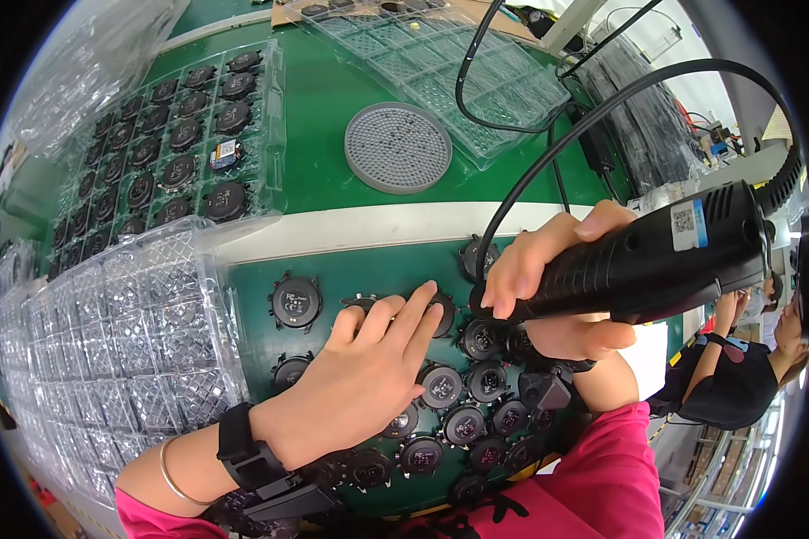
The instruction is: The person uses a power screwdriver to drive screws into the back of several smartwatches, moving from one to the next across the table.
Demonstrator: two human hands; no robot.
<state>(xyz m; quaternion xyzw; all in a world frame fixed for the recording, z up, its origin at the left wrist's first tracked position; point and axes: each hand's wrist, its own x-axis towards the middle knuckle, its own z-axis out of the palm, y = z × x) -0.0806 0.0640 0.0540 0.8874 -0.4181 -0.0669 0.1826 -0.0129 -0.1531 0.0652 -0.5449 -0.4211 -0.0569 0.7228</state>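
Observation:
My right hand [562, 278] is wrapped round a black corded electric screwdriver [638, 260], its narrow end pointing left toward the round black watch bodies on the green mat. Palm down, my left hand [368, 359] has its fingers stretched out, the tips at a watch body [442, 314] close to the tool's front end. Another watch body [361, 304] is partly hidden under those fingers. Left of them lies a single watch body [295, 302], back side up. Several more watch bodies [440, 386] spread below and between my hands. The contact of the tool's tip is hidden.
A clear tray [274, 117] filled with black watch bodies stands at the far left, and stacked clear trays [135, 332] lie nearer. A grey round perforated dish [398, 147] sits beyond a white ledge [351, 226]. The black cable [620, 94] arches overhead. A co-worker [728, 382] is at right.

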